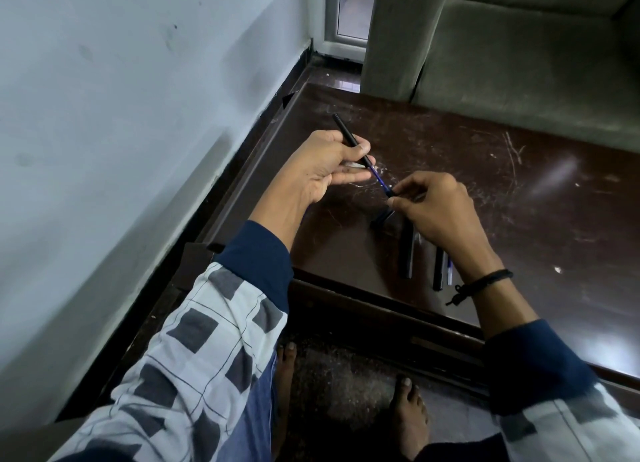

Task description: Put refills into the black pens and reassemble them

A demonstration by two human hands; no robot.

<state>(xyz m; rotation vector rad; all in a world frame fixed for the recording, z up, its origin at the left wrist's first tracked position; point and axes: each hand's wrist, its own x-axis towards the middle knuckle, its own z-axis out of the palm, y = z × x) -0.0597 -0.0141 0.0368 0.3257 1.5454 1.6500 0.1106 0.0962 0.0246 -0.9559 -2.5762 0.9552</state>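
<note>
My left hand (329, 165) grips a black pen barrel (347, 133) that slants up and away over the dark brown table (519, 202). A blue refill (379, 177) sticks out of the barrel's near end. My right hand (436, 209) pinches the refill's lower end, where a small dark piece sits between the fingertips. Several other black pens and pen parts (408, 254) lie on the table under and beside my right wrist, partly hidden by it. A thin refill (449, 271) lies among them.
A pale wall (121, 115) runs along the table's left edge. A grey-green sofa (519, 46) stands against the table's far edge. My bare feet (408, 416) rest on the speckled floor below the table's near edge.
</note>
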